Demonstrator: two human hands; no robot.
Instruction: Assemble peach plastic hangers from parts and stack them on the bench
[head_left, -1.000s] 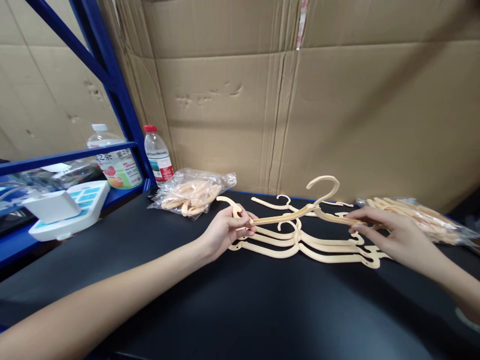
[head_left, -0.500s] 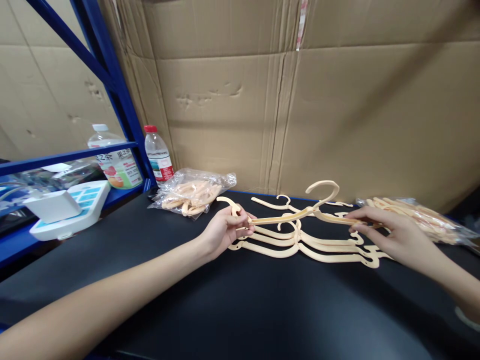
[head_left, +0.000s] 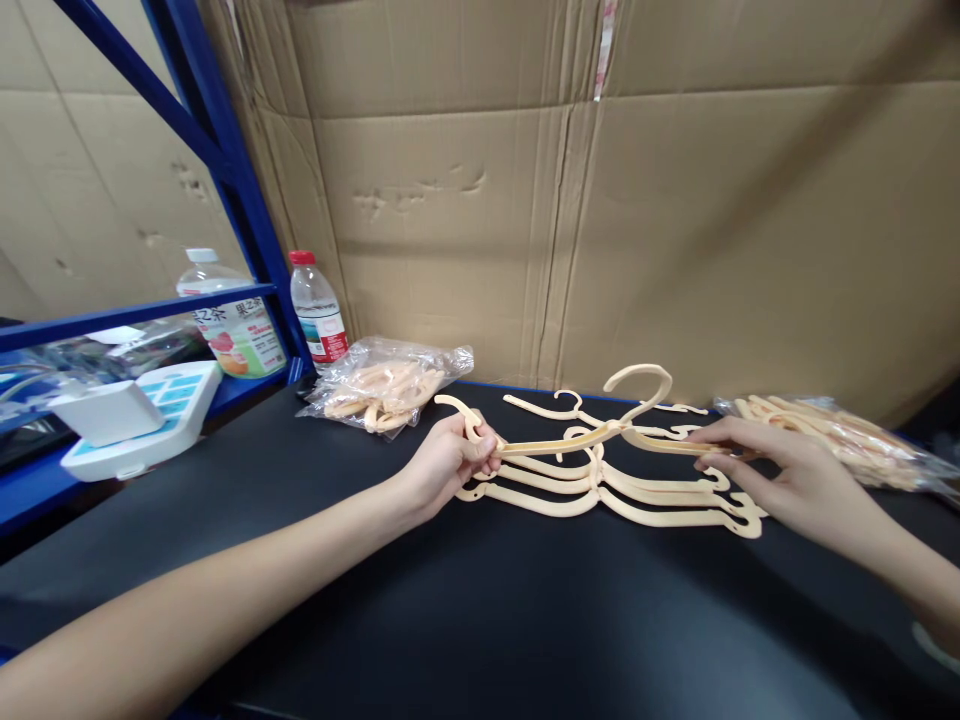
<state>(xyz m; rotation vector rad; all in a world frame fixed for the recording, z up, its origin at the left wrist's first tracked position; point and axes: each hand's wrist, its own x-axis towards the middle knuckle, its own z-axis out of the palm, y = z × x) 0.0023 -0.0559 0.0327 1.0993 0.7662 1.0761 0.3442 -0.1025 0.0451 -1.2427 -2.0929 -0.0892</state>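
Note:
A cream plastic hanger [head_left: 592,436] is held level just above a small stack of like hangers [head_left: 622,490] on the black table [head_left: 480,620]. My left hand [head_left: 450,465] pinches its left end, and my right hand [head_left: 787,470] pinches its right end. Its hook curls upward at the middle. Another loose hanger [head_left: 559,405] lies behind the stack.
A clear bag of hangers [head_left: 386,385] lies at the back left, another bag of hangers [head_left: 840,435] at the right. Two bottles [head_left: 319,310] stand by the blue rack [head_left: 225,150]. A white and blue device [head_left: 135,415] sits on the left shelf. Cardboard sheets [head_left: 600,200] form the back wall.
The held hanger has sunk a little toward the stack, its hook sitting slightly lower. Both hands have kept their grip and barely shifted.

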